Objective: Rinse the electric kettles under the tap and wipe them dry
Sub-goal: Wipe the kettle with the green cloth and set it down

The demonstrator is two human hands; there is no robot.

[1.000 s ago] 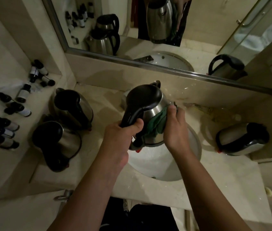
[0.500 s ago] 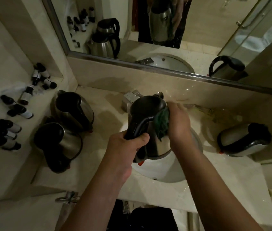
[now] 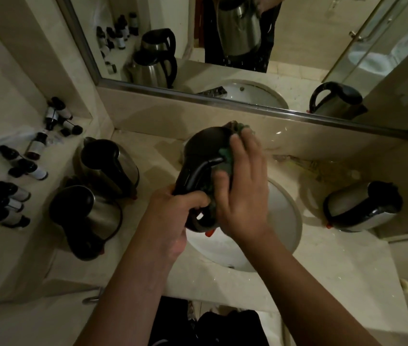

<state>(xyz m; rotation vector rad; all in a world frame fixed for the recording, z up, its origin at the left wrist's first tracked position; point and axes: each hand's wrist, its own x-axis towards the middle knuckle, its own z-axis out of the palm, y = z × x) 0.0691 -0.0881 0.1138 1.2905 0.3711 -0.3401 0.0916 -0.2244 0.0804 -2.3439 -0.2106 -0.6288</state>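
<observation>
Both bare forearms reach fwd from bottom of frame, converging at centre. Left hand has fingers curled tight round a handle, knuckles up. Right hand lies palm-down, fingers spread & slightly bent, pressing a cloth, wrist angled inward.

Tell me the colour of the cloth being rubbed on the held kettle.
Dark green; the cloth shows best in the head view, under the right hand.
</observation>
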